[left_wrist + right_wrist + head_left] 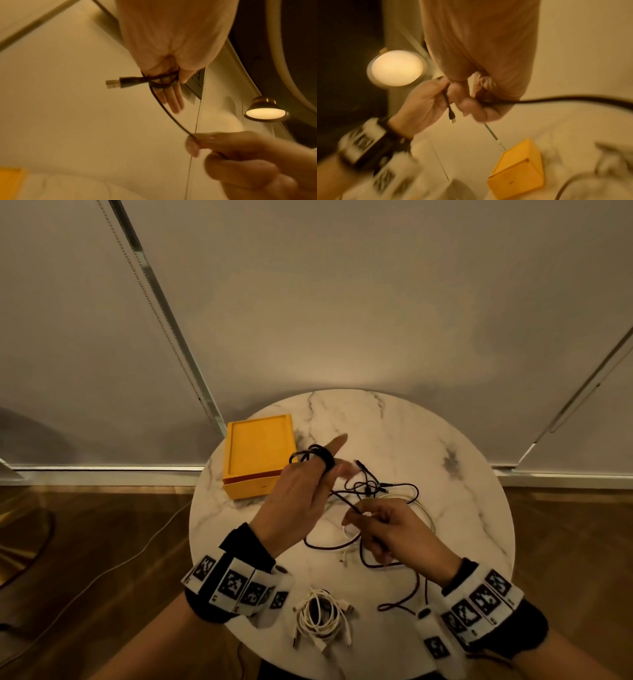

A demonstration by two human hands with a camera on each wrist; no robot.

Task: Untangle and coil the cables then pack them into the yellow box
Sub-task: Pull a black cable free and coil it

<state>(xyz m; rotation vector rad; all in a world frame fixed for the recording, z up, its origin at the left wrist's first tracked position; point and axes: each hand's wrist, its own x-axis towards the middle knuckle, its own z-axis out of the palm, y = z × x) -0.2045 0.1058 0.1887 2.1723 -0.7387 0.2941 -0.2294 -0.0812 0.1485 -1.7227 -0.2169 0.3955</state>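
A black cable (pixel 387 486) lies tangled on the round marble table (pixel 445 440). Several turns of it are wound round the straight fingers of my left hand (pixel 329 460), raised beside the yellow box (pixel 260 484). In the left wrist view my thumb pins the coil (pixel 163 82) on my left hand (pixel 171 97), and the USB plug (pixel 113 83) sticks out sideways. My right hand (pixel 356 518) pinches the same cable a short way below, between thumb and fingertips (pixel 193 143). The right wrist view shows my right hand (pixel 462 97) on the cable and the yellow box (pixel 518 170) below.
A coiled white cable (pixel 320 616) lies at the table's near edge. A second pale cable (pixel 424 508) lies looped under the black one, right of centre. Loose black loops trail toward my right wrist (pixel 404 597). Wooden floor surrounds the table, and a lamp (pixel 265 112) glows overhead.
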